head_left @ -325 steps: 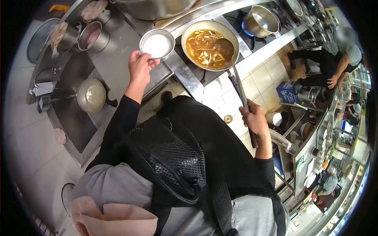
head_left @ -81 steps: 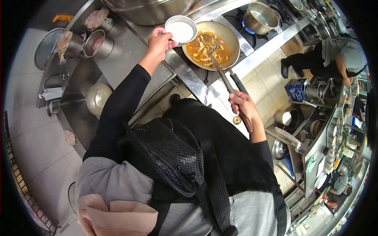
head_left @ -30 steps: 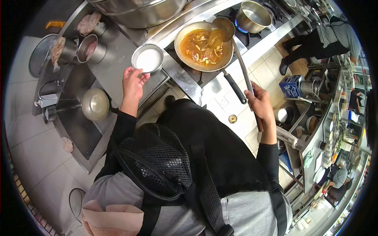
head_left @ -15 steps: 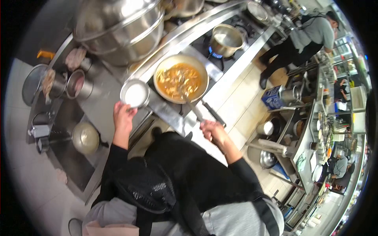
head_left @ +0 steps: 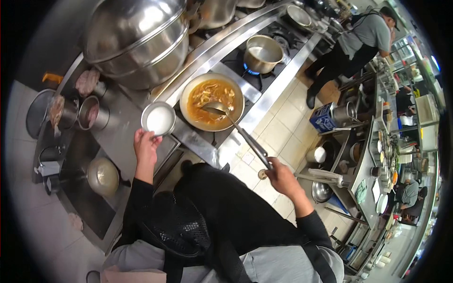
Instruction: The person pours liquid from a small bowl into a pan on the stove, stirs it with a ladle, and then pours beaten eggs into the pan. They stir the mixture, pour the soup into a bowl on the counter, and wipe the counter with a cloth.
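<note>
The left hand [head_left: 146, 145] grips a round silver metal bowl [head_left: 145, 115] of white liquid [head_left: 160, 119] beside the round pale-walled pan [head_left: 184, 102]; the right hand [head_left: 282, 177] grasps a long-handled metal ladle [head_left: 240, 129] in the pan's brown broth [head_left: 222, 94], best swept smoothly

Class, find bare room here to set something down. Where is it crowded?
Bare: the steel counter between the clustered pots and, in this view, the bowl in the left hand; narrower, a strip between counter and frying pan. Crowded: among those pots, and on the stove, with frying pan and saucepan.
</note>
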`<action>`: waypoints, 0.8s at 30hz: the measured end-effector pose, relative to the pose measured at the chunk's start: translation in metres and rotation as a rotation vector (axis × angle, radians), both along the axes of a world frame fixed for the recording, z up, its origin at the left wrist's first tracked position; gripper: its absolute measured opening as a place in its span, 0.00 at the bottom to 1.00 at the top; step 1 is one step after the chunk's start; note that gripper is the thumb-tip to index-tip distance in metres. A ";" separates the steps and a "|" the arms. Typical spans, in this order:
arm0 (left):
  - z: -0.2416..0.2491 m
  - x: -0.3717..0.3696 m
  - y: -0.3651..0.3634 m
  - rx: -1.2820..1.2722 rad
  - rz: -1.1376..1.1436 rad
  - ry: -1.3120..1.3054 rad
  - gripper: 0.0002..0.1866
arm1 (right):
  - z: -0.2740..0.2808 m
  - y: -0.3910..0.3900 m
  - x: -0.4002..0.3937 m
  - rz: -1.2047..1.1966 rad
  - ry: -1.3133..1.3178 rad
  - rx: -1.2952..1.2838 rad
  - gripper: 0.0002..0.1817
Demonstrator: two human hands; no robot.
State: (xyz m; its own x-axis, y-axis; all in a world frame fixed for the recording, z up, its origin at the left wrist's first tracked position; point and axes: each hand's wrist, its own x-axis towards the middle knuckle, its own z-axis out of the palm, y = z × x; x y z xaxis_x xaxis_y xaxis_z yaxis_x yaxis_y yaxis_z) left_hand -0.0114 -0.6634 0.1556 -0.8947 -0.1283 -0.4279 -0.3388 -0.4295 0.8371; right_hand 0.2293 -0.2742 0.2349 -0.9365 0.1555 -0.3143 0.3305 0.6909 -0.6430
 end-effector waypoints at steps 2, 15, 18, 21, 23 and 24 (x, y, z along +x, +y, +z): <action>0.005 -0.008 0.007 0.008 0.015 0.038 0.17 | 0.017 0.002 -0.002 0.004 -0.016 -0.030 0.20; 0.009 0.002 0.003 -0.011 0.009 0.029 0.14 | -0.073 -0.006 -0.024 -0.042 0.147 0.095 0.21; 0.008 0.006 0.001 0.001 0.005 0.027 0.13 | -0.081 -0.003 -0.040 -0.059 0.146 0.081 0.21; 0.009 0.006 -0.001 -0.006 0.020 0.032 0.13 | -0.089 0.001 -0.057 -0.069 0.163 0.073 0.21; 0.011 0.007 -0.001 -0.005 0.032 0.037 0.13 | -0.078 0.000 -0.071 -0.092 0.121 0.076 0.21; 0.012 0.008 -0.001 -0.007 0.039 0.032 0.13 | -0.066 -0.001 -0.077 -0.131 0.070 0.043 0.21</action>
